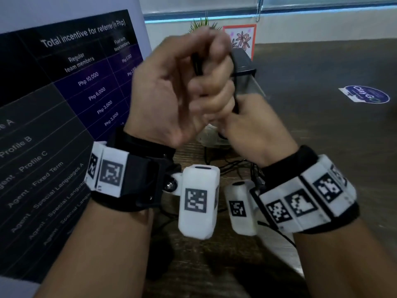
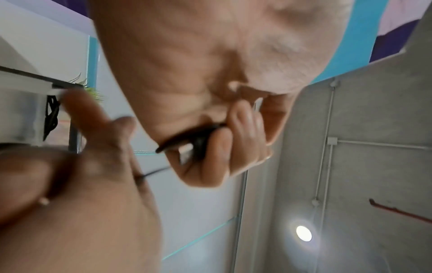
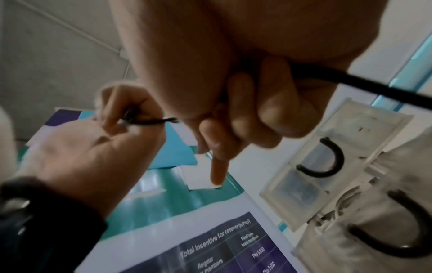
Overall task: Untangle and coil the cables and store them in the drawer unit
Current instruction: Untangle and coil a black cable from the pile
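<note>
I have both hands raised in front of the drawer unit (image 1: 247,67), working one thin black cable (image 1: 197,63) between them. My left hand (image 1: 169,93) has its grip closed in a pinch on the cable's end, thumb against curled fingertips, as the right wrist view shows. My right hand (image 1: 234,117) has its grip closed in a fist around the same cable, whose slack trails out past the palm in that view. I judge this to be the coiling step: the strand looks freed, and I am gathering it into loops before storing it. How many loops are formed I cannot tell, since the fingers hide them. The next move calls for feeding more slack with the left hand and laying it over the loops held in the right, keeping tension even so they do not spring apart. Below my wrists more black cables (image 1: 232,164) lie loose on the wooden surface (image 1: 322,125), so the job looks far from finished. The drawer unit is translucent with dark curved handles (image 3: 327,158), and whether any drawer stands open is hard to tell through the blur. To my left a printed poster (image 1: 64,104) stands close beside my forearm and may crowd wide sweeps. A small green plant (image 1: 202,23) and a framed flower picture (image 1: 242,37) sit behind the unit, and a round sticker (image 1: 365,94) lies well off to the right.
</note>
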Demonstrator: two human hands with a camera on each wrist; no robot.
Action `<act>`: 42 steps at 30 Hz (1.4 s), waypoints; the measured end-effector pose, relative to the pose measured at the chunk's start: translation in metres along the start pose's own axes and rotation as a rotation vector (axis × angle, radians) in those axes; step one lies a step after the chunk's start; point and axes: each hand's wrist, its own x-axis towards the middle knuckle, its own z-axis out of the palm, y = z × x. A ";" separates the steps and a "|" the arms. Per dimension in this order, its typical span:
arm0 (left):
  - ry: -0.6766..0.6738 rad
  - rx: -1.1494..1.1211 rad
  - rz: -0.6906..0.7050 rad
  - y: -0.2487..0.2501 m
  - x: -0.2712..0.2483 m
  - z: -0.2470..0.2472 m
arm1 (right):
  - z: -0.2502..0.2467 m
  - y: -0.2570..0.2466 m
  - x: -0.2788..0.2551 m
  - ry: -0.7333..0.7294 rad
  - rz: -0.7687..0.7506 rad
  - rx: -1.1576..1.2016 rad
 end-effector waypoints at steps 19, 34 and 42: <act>0.371 0.940 -0.254 -0.019 0.000 -0.006 | -0.042 -0.017 -0.011 0.187 -0.332 0.040; 0.114 -0.017 0.056 -0.006 0.003 -0.011 | -0.001 -0.001 0.002 0.052 -0.132 0.111; 0.570 0.545 0.359 0.001 -0.001 -0.036 | -0.013 -0.014 -0.012 -0.322 -0.126 -0.302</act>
